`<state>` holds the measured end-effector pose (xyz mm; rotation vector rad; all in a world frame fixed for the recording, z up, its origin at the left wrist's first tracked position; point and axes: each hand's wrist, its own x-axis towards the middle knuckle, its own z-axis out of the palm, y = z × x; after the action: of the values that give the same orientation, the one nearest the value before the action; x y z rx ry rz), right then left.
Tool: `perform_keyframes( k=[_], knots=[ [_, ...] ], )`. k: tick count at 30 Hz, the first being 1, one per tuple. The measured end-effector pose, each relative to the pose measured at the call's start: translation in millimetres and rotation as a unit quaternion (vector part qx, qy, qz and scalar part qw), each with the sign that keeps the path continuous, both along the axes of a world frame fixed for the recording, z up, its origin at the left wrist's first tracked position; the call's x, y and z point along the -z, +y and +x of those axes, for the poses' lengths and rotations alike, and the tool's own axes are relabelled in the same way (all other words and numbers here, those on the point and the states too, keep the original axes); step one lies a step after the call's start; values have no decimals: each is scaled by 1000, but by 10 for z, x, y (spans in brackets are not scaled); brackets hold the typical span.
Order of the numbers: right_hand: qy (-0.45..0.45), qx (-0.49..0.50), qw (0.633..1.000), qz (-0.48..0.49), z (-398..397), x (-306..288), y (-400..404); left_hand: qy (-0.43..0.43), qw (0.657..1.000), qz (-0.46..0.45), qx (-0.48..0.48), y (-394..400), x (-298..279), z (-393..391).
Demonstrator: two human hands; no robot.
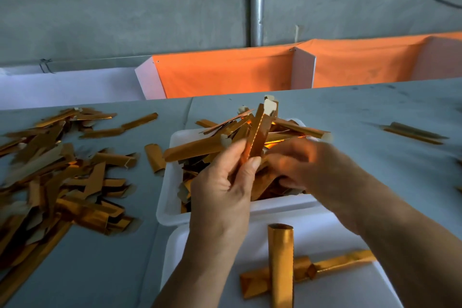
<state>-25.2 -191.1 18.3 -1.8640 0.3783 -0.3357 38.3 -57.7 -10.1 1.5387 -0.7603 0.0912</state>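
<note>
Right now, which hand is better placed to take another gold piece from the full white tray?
Probably right: the right hand lies low in the white tray; the left hand pinches an upright gold strip.

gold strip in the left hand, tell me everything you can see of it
The gold strip is a long, narrow piece of shiny foil-faced card, creased lengthwise, with a pale unfoiled tab at its top end. It stands nearly upright, leaning slightly right, above the white tray. The left hand pinches its lower end between thumb and fingers; the blurred right hand is close beside, contact unclear.
</note>
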Motion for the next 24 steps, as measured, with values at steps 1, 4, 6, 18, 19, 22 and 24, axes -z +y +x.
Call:
perform_keyframes(
  k=[1, 4, 6, 18, 19, 22, 24],
  knots=[
    [-35, 40, 999, -9, -22, -49, -11, 3, 1000, -4, -9, -3, -2, -4],
    [-127, 63, 989, 39, -119, -172, -49, -13, 999, 10, -34, -11, -9, -15],
    [-160, 22, 984, 77, -167, -196, -30, -53, 996, 43, -54, -17, -23, -31],
    [-181, 19, 961, 206, -114, -128, 7, -102, 991, 83, -4, -19, -139, -130],
    [-178, 21, 963, 203, -116, -124, -3, -94, 993, 72, 8, -10, -133, -117],
    [-170, 25, 968, 184, -124, -121, -18, -51, 997, 35, 37, 3, -111, -82],
    [-171, 19, 970, 174, -130, -128, -25, 5, 998, -2, 68, 15, -84, -61]
  ],
)
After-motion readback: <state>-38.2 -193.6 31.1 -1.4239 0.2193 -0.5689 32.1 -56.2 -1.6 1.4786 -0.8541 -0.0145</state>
